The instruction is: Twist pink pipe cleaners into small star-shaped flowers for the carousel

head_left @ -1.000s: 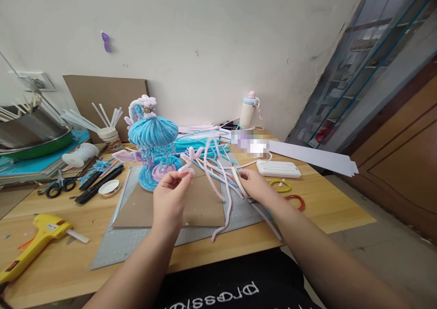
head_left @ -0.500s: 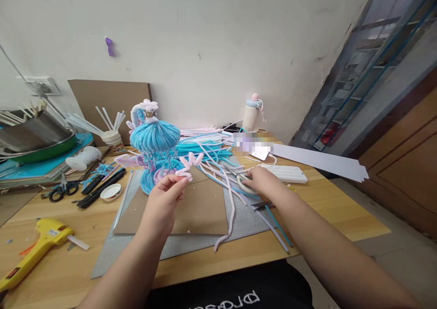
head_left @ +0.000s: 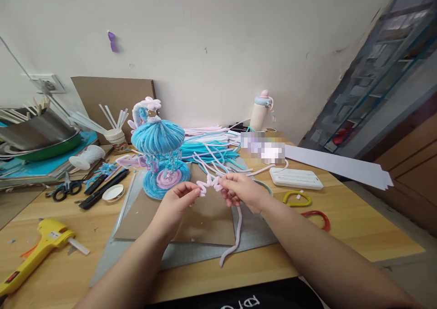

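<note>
A pale pink pipe cleaner (head_left: 209, 181), bent into zigzag loops, is held above the cardboard between both hands. My left hand (head_left: 179, 205) pinches its left end between thumb and fingers. My right hand (head_left: 243, 189) has its fingers closed on the right end. Beyond my left hand stands a blue fuzzy jellyfish-shaped figure (head_left: 159, 138) on a coiled blue and pink base (head_left: 167, 181). A long lilac pipe cleaner (head_left: 238, 231) hangs or lies below my right hand, its upper part hidden there. Brown cardboard (head_left: 208, 225) rests on a grey cutting mat (head_left: 136, 254).
Left are a yellow glue gun (head_left: 51, 236), black scissors (head_left: 66, 189), a black cutter (head_left: 104, 189) and a tape roll (head_left: 113, 193). Blue and pink pipe cleaners (head_left: 208, 149) lie behind. At right are a white power bank (head_left: 296, 178), yellow-handled (head_left: 297, 199) and red-handled tools (head_left: 317, 218), and a bottle (head_left: 260, 113).
My right hand has moved left from the cable and loose strands to the pink pipe cleaner, and now grips its right end. The yellow and red handles have come into sight.
</note>
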`<control>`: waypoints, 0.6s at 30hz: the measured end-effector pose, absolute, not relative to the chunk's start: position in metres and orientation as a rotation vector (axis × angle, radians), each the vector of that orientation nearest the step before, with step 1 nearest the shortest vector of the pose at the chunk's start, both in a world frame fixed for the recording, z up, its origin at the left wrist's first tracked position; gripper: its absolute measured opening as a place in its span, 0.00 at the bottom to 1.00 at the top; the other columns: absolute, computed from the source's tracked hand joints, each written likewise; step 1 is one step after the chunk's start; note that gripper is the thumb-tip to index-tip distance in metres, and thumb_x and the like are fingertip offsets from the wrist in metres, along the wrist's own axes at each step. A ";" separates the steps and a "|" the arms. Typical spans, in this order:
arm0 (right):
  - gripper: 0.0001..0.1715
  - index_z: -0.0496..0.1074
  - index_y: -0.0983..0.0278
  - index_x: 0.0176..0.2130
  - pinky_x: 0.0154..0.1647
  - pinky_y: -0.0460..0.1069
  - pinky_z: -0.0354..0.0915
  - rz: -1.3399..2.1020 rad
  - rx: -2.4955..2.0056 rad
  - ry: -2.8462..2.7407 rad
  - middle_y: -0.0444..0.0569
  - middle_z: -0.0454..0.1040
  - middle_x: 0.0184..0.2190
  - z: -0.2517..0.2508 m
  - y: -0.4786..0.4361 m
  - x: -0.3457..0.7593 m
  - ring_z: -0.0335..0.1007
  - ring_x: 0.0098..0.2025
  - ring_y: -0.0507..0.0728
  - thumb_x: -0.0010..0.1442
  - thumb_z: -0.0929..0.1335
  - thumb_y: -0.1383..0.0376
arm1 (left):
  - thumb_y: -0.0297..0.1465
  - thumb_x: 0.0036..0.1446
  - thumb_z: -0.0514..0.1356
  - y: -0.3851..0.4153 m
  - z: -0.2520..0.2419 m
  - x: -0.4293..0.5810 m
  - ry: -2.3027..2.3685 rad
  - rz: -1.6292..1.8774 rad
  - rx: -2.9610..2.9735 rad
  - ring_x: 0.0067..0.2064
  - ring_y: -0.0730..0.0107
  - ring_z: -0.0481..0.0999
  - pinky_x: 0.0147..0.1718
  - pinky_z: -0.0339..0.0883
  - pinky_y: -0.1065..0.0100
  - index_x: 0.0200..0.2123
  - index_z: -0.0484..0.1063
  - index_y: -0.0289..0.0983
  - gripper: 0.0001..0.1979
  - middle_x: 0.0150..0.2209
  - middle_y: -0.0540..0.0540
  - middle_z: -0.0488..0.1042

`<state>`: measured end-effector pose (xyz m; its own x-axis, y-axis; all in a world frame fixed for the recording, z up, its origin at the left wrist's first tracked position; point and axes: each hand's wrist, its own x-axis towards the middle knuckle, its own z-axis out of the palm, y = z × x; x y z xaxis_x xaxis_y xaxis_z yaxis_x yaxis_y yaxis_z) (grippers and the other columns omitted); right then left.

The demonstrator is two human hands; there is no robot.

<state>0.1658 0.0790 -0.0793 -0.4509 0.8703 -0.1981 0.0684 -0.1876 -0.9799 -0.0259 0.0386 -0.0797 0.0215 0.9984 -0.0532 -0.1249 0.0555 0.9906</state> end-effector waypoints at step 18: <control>0.12 0.69 0.68 0.30 0.13 0.38 0.51 1.971 -0.792 -0.953 0.45 0.74 0.23 -0.100 0.059 0.149 0.62 0.16 0.44 0.50 0.72 0.62 | 0.33 0.45 0.67 0.041 -0.104 -0.018 1.134 1.249 1.281 0.34 0.72 0.73 0.35 0.66 0.71 0.32 0.71 0.35 0.12 0.32 0.48 0.75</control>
<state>0.1486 0.0589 -0.1001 -0.4919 0.8501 -0.1883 -0.3804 -0.4043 -0.8318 -0.0179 0.0409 -0.1042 0.0355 0.9957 0.0851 -0.0110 -0.0847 0.9963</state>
